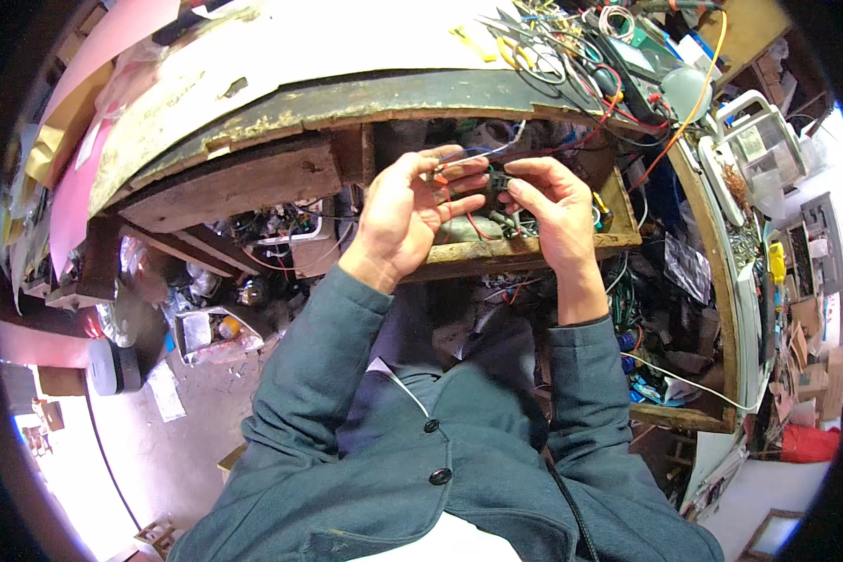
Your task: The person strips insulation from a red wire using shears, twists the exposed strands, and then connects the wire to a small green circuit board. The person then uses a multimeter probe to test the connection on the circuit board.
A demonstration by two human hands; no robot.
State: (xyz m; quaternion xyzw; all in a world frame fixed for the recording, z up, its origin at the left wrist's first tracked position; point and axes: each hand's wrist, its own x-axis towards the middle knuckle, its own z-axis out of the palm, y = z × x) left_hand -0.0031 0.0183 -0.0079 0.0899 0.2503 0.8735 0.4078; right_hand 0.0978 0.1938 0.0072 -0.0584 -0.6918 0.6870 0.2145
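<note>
Both my hands are raised over an open wooden drawer [525, 251] under the bench edge. My right hand [560, 201] is closed in a pinch, thumb against fingers, on a small black part [499, 180]. Facing it, my left hand [405, 211] has its palm turned inward and its fingers half curled around several thin wires [482, 153], blue, white and red among them. A small orange bit shows between those fingers. The black part is close to the left fingertips; whether it touches them or joins the wires is too small to tell.
Tangled cables and pliers with yellow handles [513, 51] lie on the bench [281, 94] at the far right. A meter-like device [628, 56] sits among them. At lower left on the floor stands a white box of odds and ends [197, 332]. A wooden frame [717, 309] borders my right side.
</note>
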